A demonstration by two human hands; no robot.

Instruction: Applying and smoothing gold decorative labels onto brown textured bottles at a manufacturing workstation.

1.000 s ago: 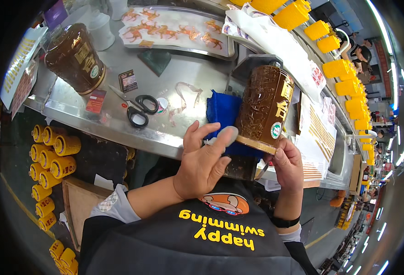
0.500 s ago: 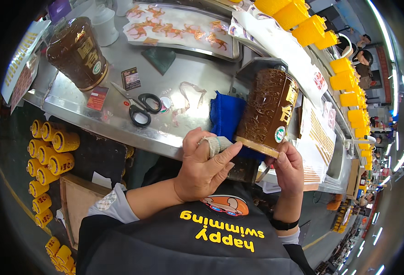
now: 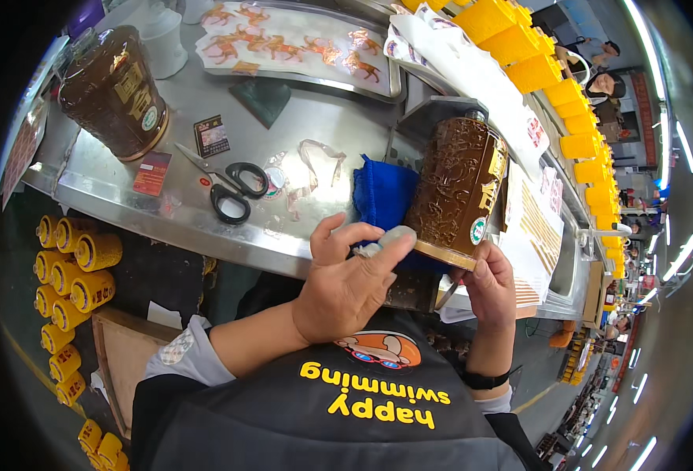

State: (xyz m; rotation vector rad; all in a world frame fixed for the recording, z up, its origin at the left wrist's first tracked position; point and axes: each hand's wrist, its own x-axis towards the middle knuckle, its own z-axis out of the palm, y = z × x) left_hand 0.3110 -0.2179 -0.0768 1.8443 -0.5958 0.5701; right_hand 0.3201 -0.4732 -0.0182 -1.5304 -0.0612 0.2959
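The brown embossed jar [image 3: 458,191] stands tilted at the near edge of the steel counter [image 3: 338,133], just beside a blue cloth [image 3: 384,195]. The right hand [image 3: 489,289] is closed on the jar's lower rim from beneath — fingers curled around the base. The left hand [image 3: 349,282] pinches a small pale wad [image 3: 393,238] between thumb and fingers, pressed against the jar's bottom edge. Further left on the counter lie black-handled scissors [image 3: 232,186] and a second brown jar [image 3: 115,93]; yellow spools [image 3: 67,263] sit stacked below.
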